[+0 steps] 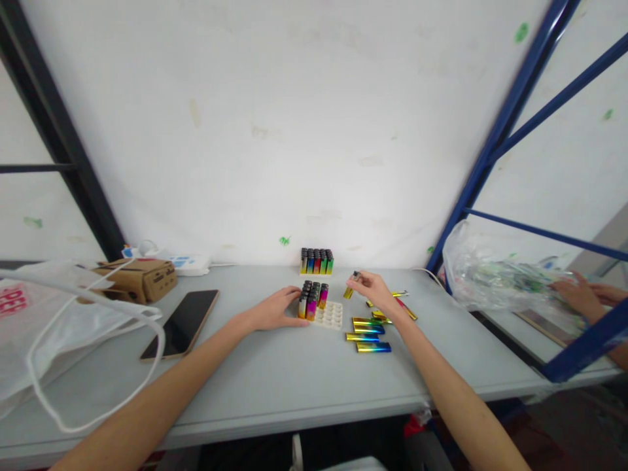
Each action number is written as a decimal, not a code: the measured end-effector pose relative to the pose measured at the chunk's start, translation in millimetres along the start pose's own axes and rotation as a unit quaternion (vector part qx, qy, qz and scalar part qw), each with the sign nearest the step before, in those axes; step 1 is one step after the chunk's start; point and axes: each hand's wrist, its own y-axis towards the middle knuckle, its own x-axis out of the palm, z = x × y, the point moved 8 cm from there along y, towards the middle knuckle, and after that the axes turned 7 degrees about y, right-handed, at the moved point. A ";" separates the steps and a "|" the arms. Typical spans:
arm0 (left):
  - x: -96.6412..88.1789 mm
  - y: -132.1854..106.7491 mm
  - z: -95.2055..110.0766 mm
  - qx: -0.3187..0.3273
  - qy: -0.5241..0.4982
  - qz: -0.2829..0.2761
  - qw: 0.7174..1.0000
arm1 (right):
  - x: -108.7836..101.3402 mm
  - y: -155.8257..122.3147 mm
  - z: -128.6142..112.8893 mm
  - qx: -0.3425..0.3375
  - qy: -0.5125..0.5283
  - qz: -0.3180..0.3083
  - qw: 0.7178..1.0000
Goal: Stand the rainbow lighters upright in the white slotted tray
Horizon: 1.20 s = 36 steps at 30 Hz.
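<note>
My left hand (277, 310) grips the left end of a white tray (334, 315) with rows of round holes, thumb at the near side and fingers at the far side. Several lighters (311, 309) with black tops stand upright in the tray's left part, while holes show bare on its right. Between the fingertips of my right hand (373, 286) is a gold lighter (350, 288), held upright and slightly tilted above the table, right of the tray. Loose shiny lighters (373, 347) in yellow, green and blue lie below and beside that hand; my forearm hides part of them.
A full block of upright lighters (316, 261) stands by the wall. On the left are a phone (182, 325), a cardboard box (142, 278) and a white bag (44, 320) with a cable. Beyond the blue frame (490, 154), another person's hands (583, 297) are near a clear plastic bag (495, 275).
</note>
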 end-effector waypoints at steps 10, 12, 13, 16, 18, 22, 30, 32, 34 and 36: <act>1.9 0.2 0.4 0.001 0.008 -0.002 1.000 | 60.5 -11.5 -5.3 0.085 0.222 -0.083 0.968; 1.5 0.4 0.6 0.005 0.004 0.001 1.000 | 63.0 -12.5 -4.6 0.101 0.206 -0.067 0.971; 1.3 0.5 0.7 0.007 0.003 0.002 1.000 | 62.8 -12.7 -4.0 0.102 0.188 -0.057 0.975; 1.3 0.7 1.2 0.014 0.004 0.001 1.000 | 56.6 -12.2 -3.4 0.069 0.105 -0.012 0.992; 1.6 0.6 1.0 0.013 0.003 -0.002 1.000 | 51.7 -11.9 -2.9 0.039 0.044 0.025 0.998; 2.3 0.2 -1.3 0.000 -0.002 -0.005 1.000 | 49.3 -11.9 -2.6 0.001 -0.023 0.071 0.997; 2.2 -0.4 0.3 -0.007 0.006 -0.016 1.000 | 53.0 -12.6 -19.2 -0.036 -0.074 0.044 0.996; 1.8 -0.4 0.3 -0.010 0.005 -0.014 1.000 | 53.5 -13.0 -23.0 -0.042 -0.091 0.032 0.994; 1.1 -0.3 0.9 -0.005 0.001 -0.007 1.000 | 52.3 -13.5 -24.6 -0.041 -0.104 0.033 0.993; 1.5 0.0 1.4 0.000 0.002 -0.007 1.000 | 50.1 -14.0 -24.4 -0.037 -0.106 0.041 0.993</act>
